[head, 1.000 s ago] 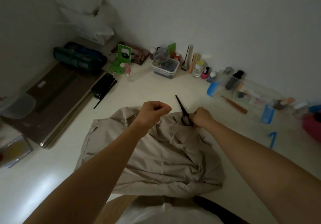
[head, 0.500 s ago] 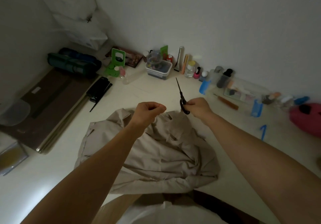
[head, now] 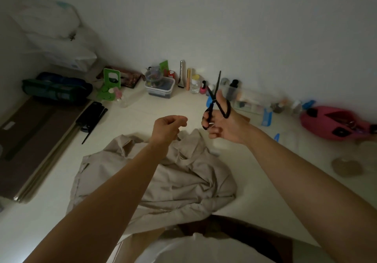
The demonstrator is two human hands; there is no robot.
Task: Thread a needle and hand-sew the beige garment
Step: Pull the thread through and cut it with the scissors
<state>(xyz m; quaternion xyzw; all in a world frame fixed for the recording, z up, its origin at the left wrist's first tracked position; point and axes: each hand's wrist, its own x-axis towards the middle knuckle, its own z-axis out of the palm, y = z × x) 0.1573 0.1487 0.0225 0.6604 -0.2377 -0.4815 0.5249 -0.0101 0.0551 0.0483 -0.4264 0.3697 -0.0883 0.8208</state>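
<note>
Right hand (head: 226, 124) up above the pale surface (head: 255, 160), gripping black scissors (head: 212, 101), blades parted and pointing at the wall. Left hand (head: 168, 127) beside it, apart, fingers curled, thumb against forefinger; anything pinched there is too fine to see. Below both, the beige garment (head: 183, 181) lies crumpled. Bottles (head: 195, 84) line the wall, pink bag (head: 334, 123) far right

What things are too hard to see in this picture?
Head view only:
1. Needle or thread in the left hand: too small and dim to tell.
2. Near edge of the beige garment: hidden by the forearms and body.
3. The pink bag: blurred, cut by the right edge.
4. Labels on the bottles: too small; some sit behind the black scissors in the right hand.
</note>
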